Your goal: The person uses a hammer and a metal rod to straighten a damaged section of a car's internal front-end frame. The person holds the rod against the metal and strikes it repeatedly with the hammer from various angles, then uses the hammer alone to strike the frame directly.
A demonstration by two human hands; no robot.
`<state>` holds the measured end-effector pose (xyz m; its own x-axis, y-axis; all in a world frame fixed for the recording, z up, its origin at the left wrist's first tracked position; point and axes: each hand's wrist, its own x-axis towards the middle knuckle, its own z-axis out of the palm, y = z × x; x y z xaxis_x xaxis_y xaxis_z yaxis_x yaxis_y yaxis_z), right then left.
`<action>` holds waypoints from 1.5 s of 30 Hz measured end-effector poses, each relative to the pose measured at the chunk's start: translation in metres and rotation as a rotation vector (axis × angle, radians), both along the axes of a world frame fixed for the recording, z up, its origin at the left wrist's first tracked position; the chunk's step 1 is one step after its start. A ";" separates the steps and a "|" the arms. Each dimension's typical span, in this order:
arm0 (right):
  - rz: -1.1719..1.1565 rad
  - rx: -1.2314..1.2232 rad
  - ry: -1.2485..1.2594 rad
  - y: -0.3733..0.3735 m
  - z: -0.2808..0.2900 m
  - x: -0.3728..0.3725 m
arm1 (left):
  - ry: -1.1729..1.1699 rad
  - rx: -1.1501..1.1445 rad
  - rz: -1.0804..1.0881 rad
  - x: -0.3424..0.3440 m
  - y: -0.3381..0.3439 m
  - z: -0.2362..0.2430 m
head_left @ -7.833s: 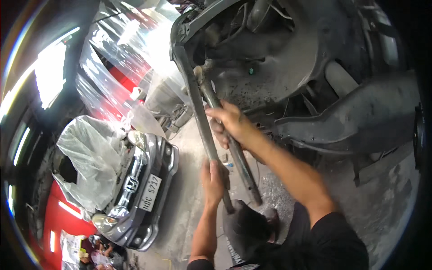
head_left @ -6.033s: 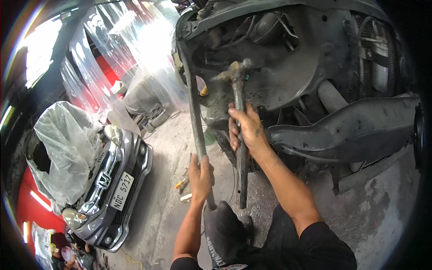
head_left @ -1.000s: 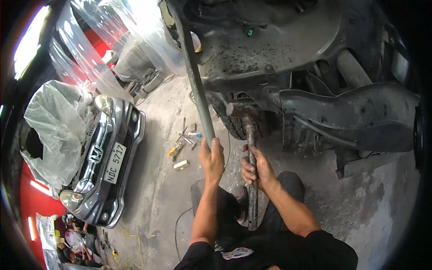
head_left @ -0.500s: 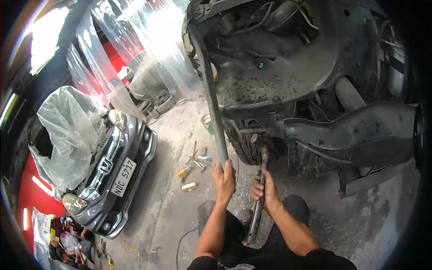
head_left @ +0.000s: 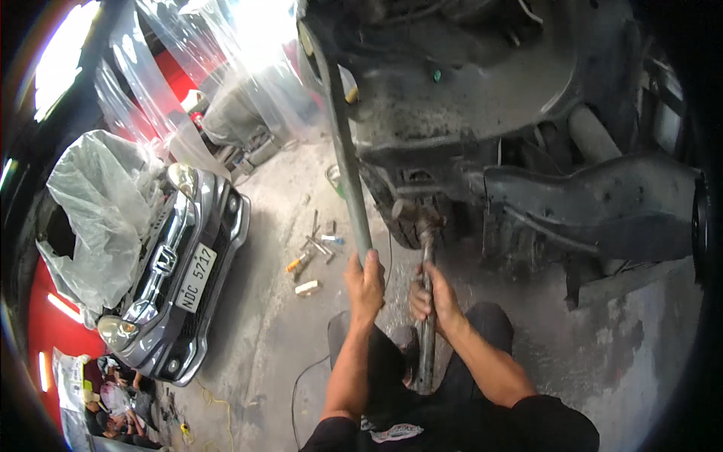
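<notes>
Fingers (head_left: 419, 300) of the right hand (head_left: 443, 305) are wrapped around the handle (head_left: 427, 350) of a hammer (head_left: 428, 250), its head (head_left: 411, 215) lying above them. A long metal bar (head_left: 346, 147) is gripped in the left hand (head_left: 365, 292), mostly extending up toward the dark vehicle body (head_left: 452, 113). Loose tools (head_left: 320, 247) are scattered on the floor (head_left: 260, 309), between bar and grey car front (head_left: 172, 280).

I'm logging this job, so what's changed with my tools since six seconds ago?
Your right hand has lowered the hammer from in front of the dark inner panel to below it, closer to you. Neither hand shows a new hold or release. Your left hand still grips the bar; the grey car stayed put.
</notes>
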<state>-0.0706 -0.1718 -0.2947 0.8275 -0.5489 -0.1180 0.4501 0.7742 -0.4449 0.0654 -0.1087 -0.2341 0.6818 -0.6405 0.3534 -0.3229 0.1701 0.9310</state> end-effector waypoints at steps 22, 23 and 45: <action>0.038 -0.105 0.150 -0.003 -0.012 -0.015 | -0.098 0.040 0.051 0.020 0.012 -0.018; 0.043 -0.108 0.134 -0.003 -0.015 -0.014 | -0.091 0.041 0.050 0.019 0.011 -0.017; 0.296 -0.170 -0.321 -0.017 0.006 0.011 | -0.203 0.075 0.120 0.025 0.008 -0.010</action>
